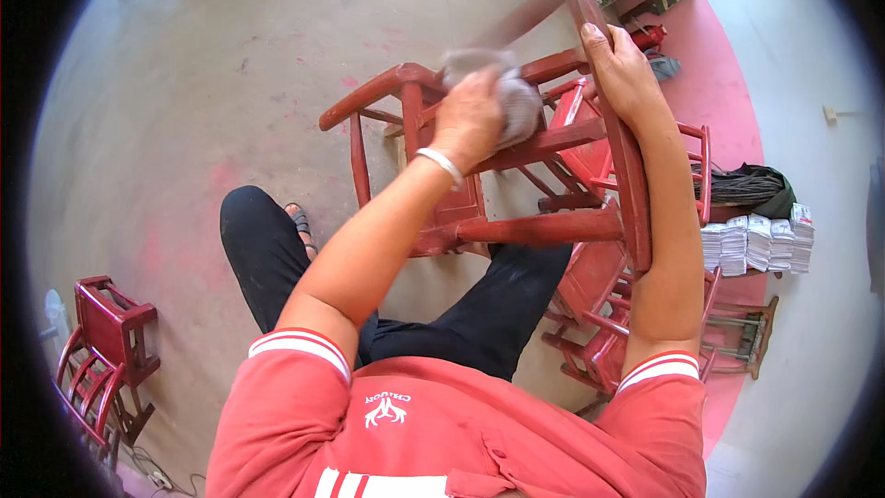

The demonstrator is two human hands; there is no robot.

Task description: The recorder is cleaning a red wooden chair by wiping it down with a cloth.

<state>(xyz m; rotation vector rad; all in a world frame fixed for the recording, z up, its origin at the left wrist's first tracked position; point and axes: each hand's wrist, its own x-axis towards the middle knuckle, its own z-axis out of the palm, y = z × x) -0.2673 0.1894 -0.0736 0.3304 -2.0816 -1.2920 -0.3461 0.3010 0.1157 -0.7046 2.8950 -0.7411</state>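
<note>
A red-painted wooden chair [539, 228] lies tilted across the space before me, its legs and rails turned up towards my arms. My left hand [622, 69] grips a long flat bar of it at the upper right, thumb over the near face. In my right hand [473, 114], which wears a light bangle at the wrist, is a bunched grey-white cloth [520, 107], pressed against the rails near the middle of the chair. Hand and cloth are blurred. Part of the frame behind them is hidden.
More red wooden chairs [588, 283] stand close on the right, and others [114, 332] at the far left. Bundled stacks of paper [757, 242] lie beside a dark bag [753, 187] at the right. A cable [157, 477] runs along the floor at the lower left.
</note>
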